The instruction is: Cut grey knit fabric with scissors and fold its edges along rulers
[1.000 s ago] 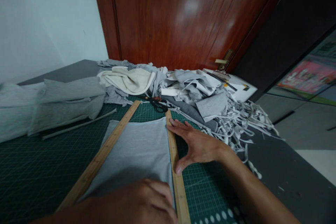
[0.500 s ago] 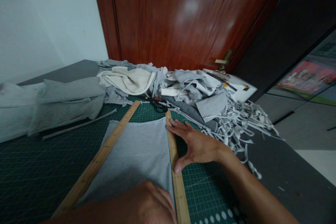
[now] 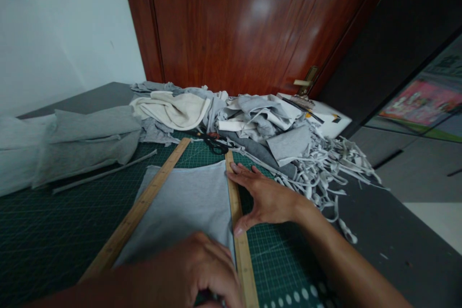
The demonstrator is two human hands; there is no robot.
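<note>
A piece of light grey fabric (image 3: 191, 197) lies on the green cutting mat (image 3: 274, 250). One wooden ruler (image 3: 144, 199) slants across its left side, and another wooden ruler (image 3: 236, 207) runs along its right edge. My right hand (image 3: 262, 195) is spread, with fingertips and thumb on the right ruler. At the bottom, my left hand (image 3: 207, 267) is curled over the fabric beside that ruler. Its fingers close round a small dark item with a shiny part, mostly hidden and too unclear to name.
Black-handled scissors (image 3: 216, 144) lie beyond the rulers. Behind them are heaped grey and cream cloths (image 3: 173, 110), with tangled fabric strips (image 3: 325, 168) at the right. Folded grey fabric (image 3: 90, 137) and a narrow strip (image 3: 104, 172) lie at the left. A wooden door (image 3: 231, 29) stands behind.
My left hand has shifted slightly up and left, and more of its curled fingers and the dark item show. My right hand stays on the ruler. The whole view has shifted slightly.
</note>
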